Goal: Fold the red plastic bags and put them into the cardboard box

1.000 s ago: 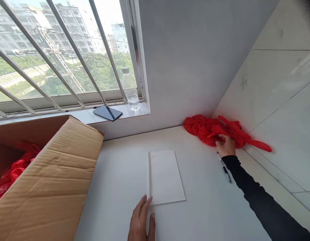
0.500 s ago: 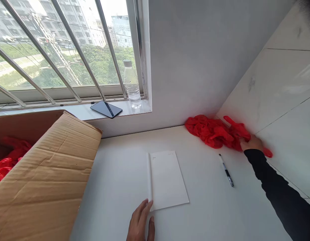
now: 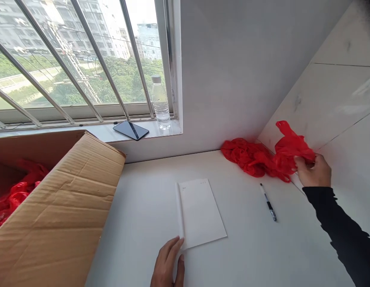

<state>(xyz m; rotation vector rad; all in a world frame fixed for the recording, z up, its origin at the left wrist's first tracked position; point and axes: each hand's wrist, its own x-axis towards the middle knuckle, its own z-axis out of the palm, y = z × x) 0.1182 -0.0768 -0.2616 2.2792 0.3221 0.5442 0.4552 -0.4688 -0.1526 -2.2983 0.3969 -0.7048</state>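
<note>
My right hand point(image 3: 315, 171) pinches a red plastic bag point(image 3: 292, 147) and lifts it off the table by the tiled wall. Beside it, touching, lies a heap of more red plastic bags point(image 3: 246, 157). My left hand point(image 3: 168, 263) rests with its fingers apart at the lower left corner of a white notepad point(image 3: 204, 213). The pad's left edge is rolled or folded over, and small marks show along its top. Between the pad and my right arm lies a black and clear pen point(image 3: 269, 203).
At the left stands a large cardboard box point(image 3: 65, 199) with red bags point(image 3: 18, 195) inside. A phone point(image 3: 131, 130) and a clear water bottle point(image 3: 161, 103) are on the sill of the barred window. Walls bound the white table point(image 3: 137, 223) at the back and right.
My right hand has risen and moved right, raising a red bag up from the heap. My left hand, the notepad and the pen stay in place.
</note>
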